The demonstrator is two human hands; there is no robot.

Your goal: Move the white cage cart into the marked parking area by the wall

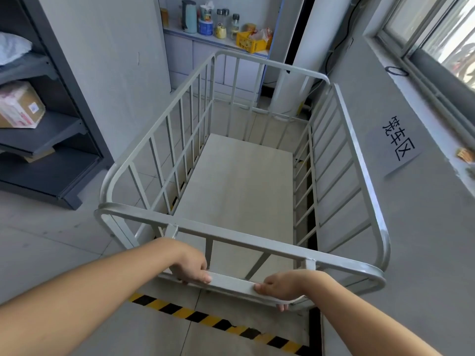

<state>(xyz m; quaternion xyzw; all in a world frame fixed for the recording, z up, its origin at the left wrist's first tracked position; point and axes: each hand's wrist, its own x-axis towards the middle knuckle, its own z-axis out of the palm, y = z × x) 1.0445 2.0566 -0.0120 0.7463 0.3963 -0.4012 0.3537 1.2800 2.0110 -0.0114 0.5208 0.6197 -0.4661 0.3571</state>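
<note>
Both hands grip the near handle bar [232, 281] of the cart [239, 191]. The left hand [191, 265] is closed over the bar's left part, thumb on top and fingers curled under. The right hand [285, 285] is closed over the bar's right part, thumb on top, fingertips showing below the bar. Both forearms reach in from the bottom edge of the view.

The cart stands on the floor [51, 247] with its right side just beside the grey wall [424, 240], lengthwise along it. Its pale deck is bare. A strip of yellow-and-black tape [218, 322] runs across the floor just behind the cart's near end, under the hands, and a dark strip runs along the wall's foot beside the cart. The cart's near end lies beyond the tape.

A paper sign [397, 142] with black characters is stuck on the wall, above the cart's right rail. A dark shelf [64, 140] stands to the left, holding a box [20, 106]. Past the cart's far end, a white cabinet [218, 62] carries bottles and a kettle [189, 16].
</note>
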